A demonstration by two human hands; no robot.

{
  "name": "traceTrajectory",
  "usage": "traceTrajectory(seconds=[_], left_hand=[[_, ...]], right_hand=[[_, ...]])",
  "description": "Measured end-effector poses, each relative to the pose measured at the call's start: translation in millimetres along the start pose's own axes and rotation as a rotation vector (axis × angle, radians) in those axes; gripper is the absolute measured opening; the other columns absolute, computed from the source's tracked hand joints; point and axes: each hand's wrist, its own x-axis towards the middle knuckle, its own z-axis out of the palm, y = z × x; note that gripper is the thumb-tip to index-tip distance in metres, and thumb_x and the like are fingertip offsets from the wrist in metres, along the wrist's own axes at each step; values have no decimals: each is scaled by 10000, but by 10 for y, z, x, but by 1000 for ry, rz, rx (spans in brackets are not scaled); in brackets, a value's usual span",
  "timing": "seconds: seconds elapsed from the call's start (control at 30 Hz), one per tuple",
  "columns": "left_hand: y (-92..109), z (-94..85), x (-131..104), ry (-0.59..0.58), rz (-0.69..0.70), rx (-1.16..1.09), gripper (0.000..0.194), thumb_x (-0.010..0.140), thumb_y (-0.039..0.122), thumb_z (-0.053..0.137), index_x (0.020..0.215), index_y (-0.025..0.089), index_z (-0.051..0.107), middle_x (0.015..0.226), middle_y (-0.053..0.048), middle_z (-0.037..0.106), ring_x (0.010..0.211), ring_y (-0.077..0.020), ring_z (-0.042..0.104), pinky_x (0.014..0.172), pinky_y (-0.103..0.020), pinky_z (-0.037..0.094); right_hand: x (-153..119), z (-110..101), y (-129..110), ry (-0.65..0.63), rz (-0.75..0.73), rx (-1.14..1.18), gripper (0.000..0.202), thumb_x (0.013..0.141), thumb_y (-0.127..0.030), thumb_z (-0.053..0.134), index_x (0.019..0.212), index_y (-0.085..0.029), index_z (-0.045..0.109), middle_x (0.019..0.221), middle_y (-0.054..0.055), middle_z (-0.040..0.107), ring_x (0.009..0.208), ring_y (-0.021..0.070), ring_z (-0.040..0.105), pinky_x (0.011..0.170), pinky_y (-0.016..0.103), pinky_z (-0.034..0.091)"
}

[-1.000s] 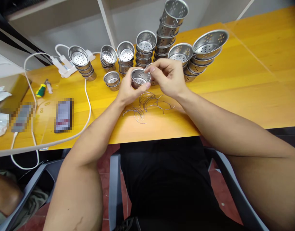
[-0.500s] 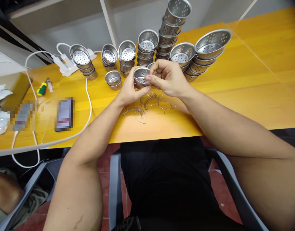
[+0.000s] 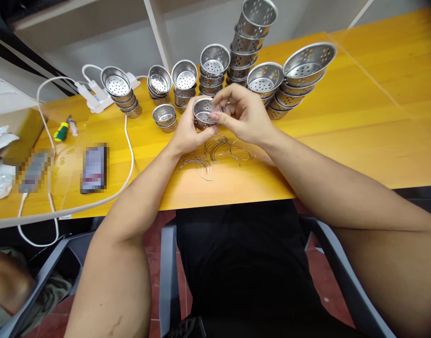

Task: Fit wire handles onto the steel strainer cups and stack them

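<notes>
A small perforated metal cup [image 3: 203, 112] is gripped in my left hand [image 3: 189, 129], its open top tilted up. My right hand [image 3: 245, 112] is at the cup's right rim, thumb and fingers pinched together; whatever lies between them is too small to make out. Below both hands, several thin curved metal wires [image 3: 215, 151] lie loose on the yellow table [image 3: 359, 136]. Just left of my left hand stands a short stack of small perforated cups [image 3: 165, 117].
Behind the hands stand several stacks of perforated cups, the tallest [image 3: 244, 58] leaning right. On the left are a power strip [image 3: 99, 99], white cables, a green-yellow screwdriver [image 3: 61, 132], a phone [image 3: 93, 168] and another device [image 3: 35, 172]. A person's leg [image 3: 9, 277] shows lower left.
The fingers of my right hand have shifted slightly at the cup's rim. My left hand still holds the cup, and the view has moved a little.
</notes>
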Motion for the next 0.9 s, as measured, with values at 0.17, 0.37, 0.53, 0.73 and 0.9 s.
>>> traceTrajectory(seconds=[0.17, 0.37, 0.53, 0.73, 0.9], left_hand=[[48, -63, 6, 68, -73, 71, 967, 1034, 970, 728, 1713, 325, 487, 1638, -151, 681, 1586, -404, 729, 1439, -649, 549], [194, -74, 28, 79, -186, 137, 954, 1029, 967, 729, 1709, 332, 519, 1621, -141, 703, 1548, -389, 754, 1391, -624, 596], [274, -49, 35, 52, -204, 120, 968, 1020, 947, 790, 1724, 339, 522, 1615, -135, 713, 1564, -393, 762, 1406, -620, 598], [243, -47, 27, 66, -206, 114, 981, 1040, 940, 781, 1750, 326, 495, 1658, -162, 700, 1591, -390, 753, 1396, -600, 620], [156, -35, 13, 79, -230, 104, 1033, 1049, 879, 825, 1832, 344, 417, 1786, -182, 638, 1705, -406, 690, 1425, -610, 614]], right_hand=[[-47, -76, -69, 49, -104, -304, 553, 1075, -855, 806, 1291, -346, 792, 1454, 156, 777, 1154, 385, 786, 991, 588, 742], [-63, -141, -308, -140, 0, -558, 433, 1111, -659, 728, 1465, -441, 848, 1642, 134, 740, 1574, 502, 630, 1240, 753, 644], [-81, -87, -299, -218, -6, -554, 409, 1087, -583, 744, 1438, -420, 877, 1645, 118, 735, 1580, 492, 620, 1292, 762, 586], [-86, -94, -265, -167, -50, -568, 493, 1075, -504, 799, 1557, -417, 851, 1621, 166, 729, 1622, 511, 592, 1296, 785, 592], [-55, -142, -276, -209, -86, -565, 386, 1154, -542, 708, 1486, -423, 865, 1547, 153, 761, 1566, 502, 643, 1286, 770, 616]])
